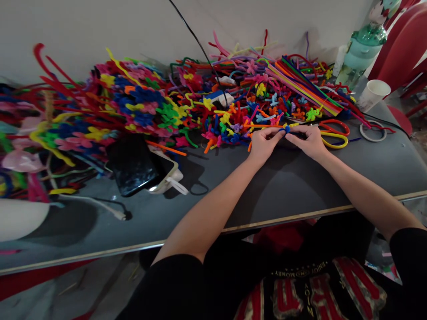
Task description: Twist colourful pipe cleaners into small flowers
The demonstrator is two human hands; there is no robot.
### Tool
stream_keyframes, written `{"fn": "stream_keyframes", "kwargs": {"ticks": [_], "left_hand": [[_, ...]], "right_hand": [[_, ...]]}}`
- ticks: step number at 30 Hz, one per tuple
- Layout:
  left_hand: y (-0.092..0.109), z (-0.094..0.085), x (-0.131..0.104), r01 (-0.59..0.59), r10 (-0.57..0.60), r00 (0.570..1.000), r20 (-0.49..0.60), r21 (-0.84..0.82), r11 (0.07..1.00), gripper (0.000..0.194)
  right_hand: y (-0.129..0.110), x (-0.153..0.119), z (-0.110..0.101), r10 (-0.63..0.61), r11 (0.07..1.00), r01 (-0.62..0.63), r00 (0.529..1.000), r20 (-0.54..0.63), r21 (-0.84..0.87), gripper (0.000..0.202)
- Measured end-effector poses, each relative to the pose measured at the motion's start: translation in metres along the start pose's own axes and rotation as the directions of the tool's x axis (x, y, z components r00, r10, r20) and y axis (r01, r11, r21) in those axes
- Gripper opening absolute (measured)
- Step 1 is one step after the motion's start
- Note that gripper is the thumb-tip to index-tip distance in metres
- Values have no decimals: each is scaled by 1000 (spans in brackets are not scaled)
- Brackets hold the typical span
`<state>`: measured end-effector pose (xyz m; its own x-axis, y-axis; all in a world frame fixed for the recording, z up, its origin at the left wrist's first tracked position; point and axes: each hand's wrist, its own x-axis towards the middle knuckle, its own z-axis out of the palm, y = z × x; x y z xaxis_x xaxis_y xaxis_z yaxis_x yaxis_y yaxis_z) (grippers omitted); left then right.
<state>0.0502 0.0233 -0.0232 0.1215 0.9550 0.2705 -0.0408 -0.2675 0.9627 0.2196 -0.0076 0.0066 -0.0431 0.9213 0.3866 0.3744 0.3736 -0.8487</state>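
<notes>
Both hands meet over the dark table, thumbs and forefingers pinched at a small blue fuzzy pipe cleaner piece (287, 129). My left hand (264, 143) is closed on its left side, and my right hand (310, 141) closes on it from the right. The fingers cover much of the piece, so its full shape is hidden. An orange pipe cleaner (258, 126) stretches along just above my left fingers; whether it joins the blue piece I cannot tell. Red and yellow handle loops (336, 141), looking like scissors, lie just right of my right hand.
A heap of coloured pipe cleaners and fuzzy flowers (143, 104) runs along the wall. A bundle of straight pipe cleaners (305, 86) rests on it. Left are a black phone (131, 164) and a white cable (100, 205). Right stand a paper cup (374, 94), a tape ring (372, 131) and a green bottle (360, 55).
</notes>
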Motion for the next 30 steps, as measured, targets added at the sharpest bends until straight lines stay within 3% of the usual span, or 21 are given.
{"fn": "stream_keyframes", "kwargs": {"ticks": [4, 7, 16, 20, 24, 30], "left_hand": [[7, 0, -4, -59, 54, 996, 77, 68, 996, 20], [12, 2, -7, -99, 92, 993, 69, 108, 989, 18], [8, 2, -6, 14, -21, 994, 105, 67, 998, 29], [10, 4, -7, 24, -29, 996, 87, 50, 998, 30], [12, 6, -7, 93, -90, 995, 51, -69, 993, 24], [11, 7, -3, 136, -136, 991, 15, -113, 984, 21]], "right_hand": [[-7, -4, -4, -58, 993, 52, 997, -52, -103, 24], [-6, -4, -5, -59, 991, 49, 996, -73, -126, 23], [-10, -7, -2, -87, 994, 85, 996, -19, -61, 18], [-3, -4, -1, -30, 998, 32, 998, -46, 55, 20], [3, -1, 1, 100, 980, -94, 995, -21, 178, 23], [1, -2, 0, 103, 990, -97, 993, -52, 104, 29]]}}
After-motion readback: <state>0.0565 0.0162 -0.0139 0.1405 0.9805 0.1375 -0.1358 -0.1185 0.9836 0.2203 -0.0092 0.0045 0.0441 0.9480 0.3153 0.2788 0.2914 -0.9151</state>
